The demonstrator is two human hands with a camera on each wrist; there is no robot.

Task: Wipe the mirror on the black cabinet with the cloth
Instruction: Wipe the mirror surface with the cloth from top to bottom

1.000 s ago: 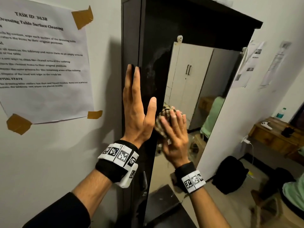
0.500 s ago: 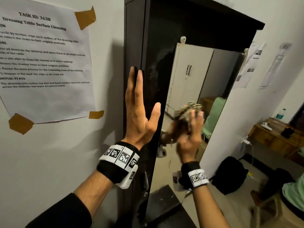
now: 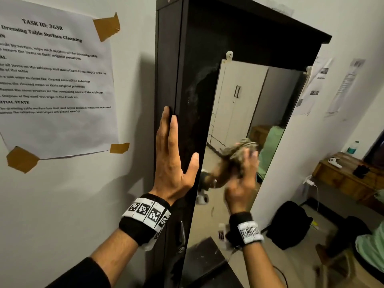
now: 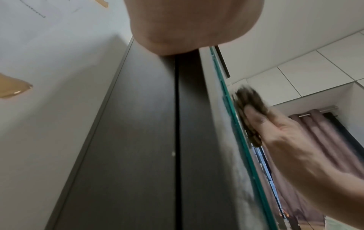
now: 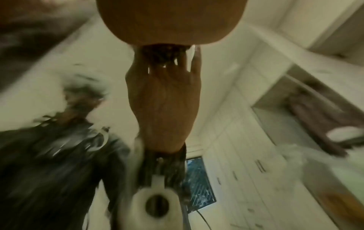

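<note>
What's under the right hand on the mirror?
A brownish cloth, pressed between the right hand and the mirror, pokes out above the fingers. The glass beneath it is covered, so unseen.

The cabinet point(image 3: 203, 59) is black board with a faint wood grain. Its finish is matt, and the front just left of the mirror point(image 3: 239, 113) is smeared with pale, dusty streaks. The mirror is smooth, glossy glass, and its cut edge shows green in the left wrist view. The cloth point(image 4: 249, 99) on it looks rough, fuzzy and brownish, though blurred. On the matt painted wall point(image 3: 72, 204) to the left hangs a matt white paper sheet point(image 3: 58, 125), fixed with shiny brown tape point(image 3: 107, 26). A silvery handle point(image 3: 182, 235) low on the cabinet looks like metal. The desk point(image 3: 340, 175) far right is brown wood.
</note>
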